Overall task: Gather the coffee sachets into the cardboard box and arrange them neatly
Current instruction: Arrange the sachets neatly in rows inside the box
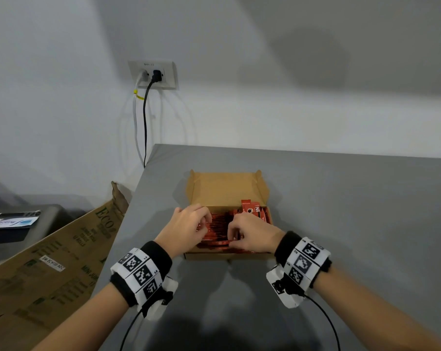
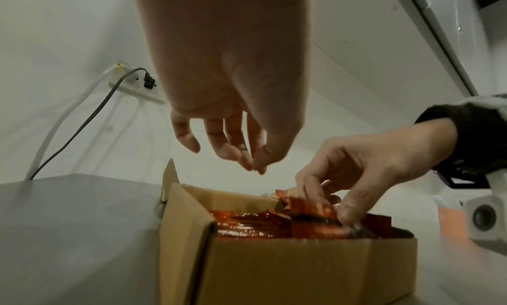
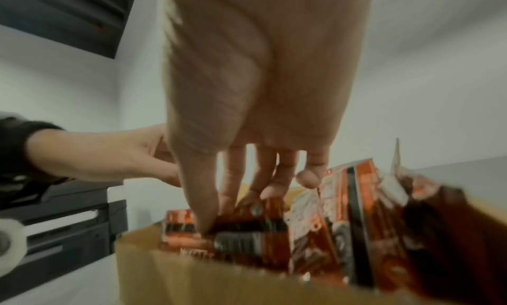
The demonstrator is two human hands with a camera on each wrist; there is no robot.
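An open cardboard box (image 1: 227, 188) sits on the grey table (image 1: 353, 211), filled with several red coffee sachets (image 1: 219, 225); a few stand upright at its right end (image 1: 252, 209). My left hand (image 1: 204, 224) hovers just over the sachets on the left side of the box. In the left wrist view its fingers (image 2: 233, 151) hang loosely curled above the box (image 2: 301, 266) and hold nothing. My right hand (image 1: 233, 234) reaches into the front of the box. Its thumb and fingers (image 3: 230, 220) pinch a red sachet (image 3: 247, 233) that stands among the others.
A large brown printed carton (image 1: 49, 262) leans against the table's left edge. Beyond it is a dark machine (image 1: 16, 224). A wall socket (image 1: 153, 74) with two cables hangs behind the table's back left corner. Bare tabletop lies right of and in front of the box.
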